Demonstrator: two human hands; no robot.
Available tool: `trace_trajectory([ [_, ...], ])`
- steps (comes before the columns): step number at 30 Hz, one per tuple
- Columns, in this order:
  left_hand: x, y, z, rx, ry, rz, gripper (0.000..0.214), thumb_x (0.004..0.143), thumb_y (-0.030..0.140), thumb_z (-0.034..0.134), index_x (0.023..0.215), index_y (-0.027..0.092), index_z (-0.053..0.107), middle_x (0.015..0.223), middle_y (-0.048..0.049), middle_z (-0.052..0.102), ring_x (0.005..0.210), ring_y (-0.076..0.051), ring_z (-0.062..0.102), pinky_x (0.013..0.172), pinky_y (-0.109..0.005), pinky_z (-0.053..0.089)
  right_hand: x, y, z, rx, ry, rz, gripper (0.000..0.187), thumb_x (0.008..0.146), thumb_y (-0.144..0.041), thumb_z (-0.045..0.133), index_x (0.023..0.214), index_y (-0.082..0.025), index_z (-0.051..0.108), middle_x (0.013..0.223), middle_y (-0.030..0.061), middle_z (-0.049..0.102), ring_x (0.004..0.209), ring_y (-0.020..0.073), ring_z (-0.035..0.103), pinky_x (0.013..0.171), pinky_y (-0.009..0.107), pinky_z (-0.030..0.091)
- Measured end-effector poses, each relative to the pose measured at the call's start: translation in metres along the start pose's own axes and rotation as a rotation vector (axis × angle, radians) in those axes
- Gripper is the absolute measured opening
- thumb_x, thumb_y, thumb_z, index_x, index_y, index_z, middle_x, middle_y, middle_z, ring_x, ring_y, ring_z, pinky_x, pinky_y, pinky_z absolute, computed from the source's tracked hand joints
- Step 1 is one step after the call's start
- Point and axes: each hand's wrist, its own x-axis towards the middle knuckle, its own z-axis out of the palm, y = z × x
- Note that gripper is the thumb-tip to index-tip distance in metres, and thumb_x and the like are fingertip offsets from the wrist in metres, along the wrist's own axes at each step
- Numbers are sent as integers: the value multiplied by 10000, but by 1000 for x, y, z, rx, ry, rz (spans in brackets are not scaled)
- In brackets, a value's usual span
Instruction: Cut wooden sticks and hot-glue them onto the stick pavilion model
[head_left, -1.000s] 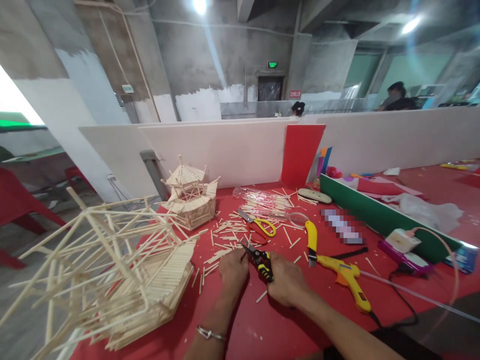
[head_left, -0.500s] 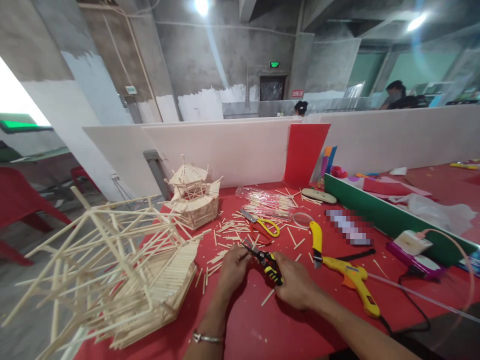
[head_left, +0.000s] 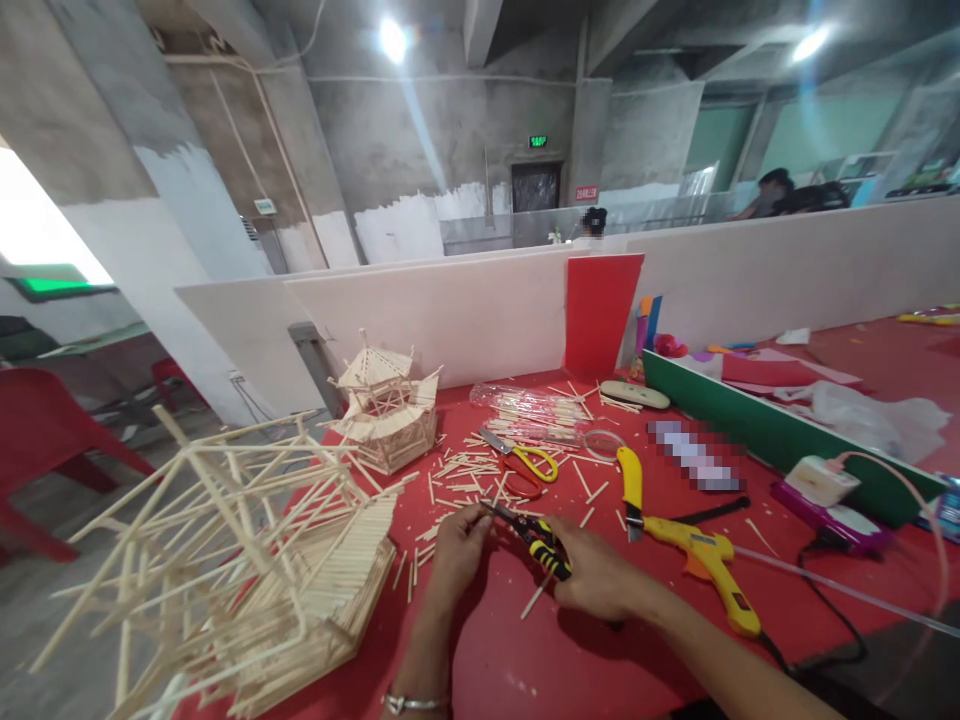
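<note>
My right hand [head_left: 596, 572] is closed around the black-and-yellow handles of a pair of pliers [head_left: 541, 550]. Their dark jaws point left, to the fingertips of my left hand [head_left: 459, 550]. The left thumb and fingers are pinched together at the jaw tips; whatever they hold is too small to make out. Just beyond the hands lie loose wooden sticks [head_left: 465, 468], red-handled scissors [head_left: 521, 484] and yellow-handled scissors [head_left: 541, 463]. To the left stands a large wooden stick framework [head_left: 247, 500], with a smaller stick pavilion [head_left: 384, 400] behind it.
Right of my hands lie a yellow utility knife [head_left: 631, 480] and a yellow glue gun [head_left: 697, 550] with its cord. A green board [head_left: 772, 430], a power strip [head_left: 832, 515] and a plastic bag of sticks [head_left: 529, 410] are farther back. White panels [head_left: 435, 320] edge the red table.
The pliers and right hand have shifted slightly, with the jaw tips now right at the left fingertips. The left hand has moved a little left. The whole view has tilted slightly.
</note>
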Motion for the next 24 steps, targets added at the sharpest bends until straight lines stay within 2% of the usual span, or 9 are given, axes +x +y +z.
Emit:
trace_trajectory([
  [2,0,0,-3,-61,-34,21,295,839,416,532,732,161,635,640,-11,579,621,-142,532,622,-248,437,-1,-2,0,111,-31,65,532,550,-139,567,1075,-219,583,902,-1,647,796,176,562,657,238,399],
  [5,-2,3,-6,-137,-80,24,331,834,468,545,796,155,645,673,-18,586,614,-139,540,605,-250,459,-3,-10,-3,316,-141,155,430,491,-132,533,913,-207,578,695,-59,542,636,117,474,534,203,328],
  [7,-4,5,-8,-161,-92,13,369,831,499,547,854,149,660,701,-31,604,611,-143,552,596,-258,475,-4,-15,-6,442,-214,187,416,460,-135,512,867,-205,561,646,-70,482,581,101,439,493,197,309],
  [10,-7,9,-11,-135,-60,0,397,845,511,527,900,146,671,724,-48,632,619,-152,573,618,-273,485,-4,-22,-7,592,-331,223,465,441,-143,485,898,-203,552,684,-55,491,544,96,441,479,198,339],
  [13,-12,12,-19,-34,2,-15,345,860,462,525,852,160,692,769,-64,681,686,-178,615,672,-282,480,-1,-23,-1,467,-363,219,485,473,-139,489,949,-200,560,736,-27,548,564,114,495,508,213,375],
  [16,-21,12,-32,131,104,-67,262,855,367,544,799,187,726,750,-75,713,756,-228,647,709,-310,457,2,-21,9,102,-137,191,459,549,-121,532,1002,-194,564,836,30,629,735,189,593,612,256,399],
  [19,-27,9,-43,308,244,-131,209,826,290,575,756,208,754,780,-115,740,878,-294,652,811,-382,426,5,-16,17,-220,80,175,430,619,-119,561,1046,-175,558,1003,112,666,934,272,618,715,306,387],
  [21,-26,6,-45,386,304,-141,213,832,283,568,830,236,776,924,-119,761,989,-301,640,897,-409,404,5,-14,20,-267,76,179,422,635,-133,583,1054,-175,557,1032,129,675,961,295,628,719,316,379],
  [24,-21,2,-39,356,379,-39,216,821,294,583,882,247,784,1075,-98,745,1082,-278,612,981,-402,391,3,-14,20,-305,51,179,390,661,-170,599,1050,-183,563,1024,127,690,939,306,650,695,320,374],
])
